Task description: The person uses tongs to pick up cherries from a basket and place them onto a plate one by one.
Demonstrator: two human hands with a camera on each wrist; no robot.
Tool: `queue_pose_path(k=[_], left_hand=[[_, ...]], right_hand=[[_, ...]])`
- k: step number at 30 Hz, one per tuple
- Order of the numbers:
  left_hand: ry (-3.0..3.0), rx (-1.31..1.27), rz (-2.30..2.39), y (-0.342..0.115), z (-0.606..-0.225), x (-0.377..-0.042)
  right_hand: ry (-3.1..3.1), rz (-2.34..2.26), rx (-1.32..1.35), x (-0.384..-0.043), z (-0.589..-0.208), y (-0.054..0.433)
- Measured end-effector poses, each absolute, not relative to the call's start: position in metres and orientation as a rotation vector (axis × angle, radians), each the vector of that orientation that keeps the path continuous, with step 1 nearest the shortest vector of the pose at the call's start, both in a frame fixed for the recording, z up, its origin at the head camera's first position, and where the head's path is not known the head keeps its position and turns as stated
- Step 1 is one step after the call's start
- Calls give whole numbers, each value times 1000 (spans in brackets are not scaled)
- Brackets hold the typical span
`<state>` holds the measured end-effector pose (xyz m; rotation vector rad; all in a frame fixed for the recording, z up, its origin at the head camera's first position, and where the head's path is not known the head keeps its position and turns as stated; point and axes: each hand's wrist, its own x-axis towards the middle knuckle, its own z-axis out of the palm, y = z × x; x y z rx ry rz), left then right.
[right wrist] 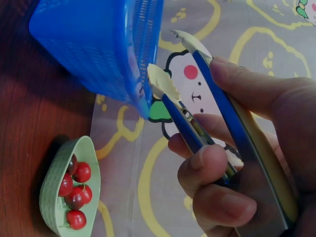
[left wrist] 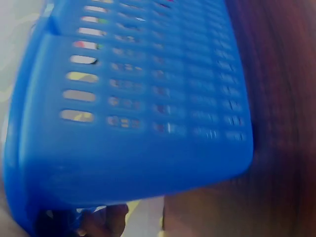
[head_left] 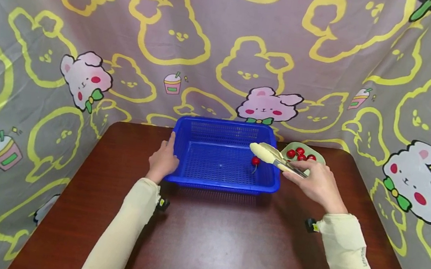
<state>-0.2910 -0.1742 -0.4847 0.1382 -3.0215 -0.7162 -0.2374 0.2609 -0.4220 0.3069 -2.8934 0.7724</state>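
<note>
At its left rim, the blue plastic basket [head_left: 217, 184] is held by my left hand [head_left: 164, 160], one finger stretched along the side. The left wrist view shows the basket's slotted wall [left wrist: 133, 158] close up, with fingertips [left wrist: 103, 222] partly hidden under the rim. My right hand [head_left: 317, 182] grips a pair of tongs [right wrist: 237, 128] with cream tips. Those tips stand apart with nothing between them, over the basket's right side. One red cherry [head_left: 255, 161] with a stem lies inside the basket near its right wall.
A small pale green bowl [right wrist: 49, 197] with several cherries [right wrist: 75, 197] stands right of the basket, partly behind my right hand in the head view. Below is a brown wooden table [head_left: 210, 238]. Patterned cloth [head_left: 217, 30] hangs behind and at both sides.
</note>
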Motion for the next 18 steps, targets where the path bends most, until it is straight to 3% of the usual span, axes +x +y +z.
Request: queue_pose_path(k=[18], left_hand=[[-2437, 327, -1842, -179, -493, -249]], right_hand=[[-2890, 754, 310, -237, -422, 255]])
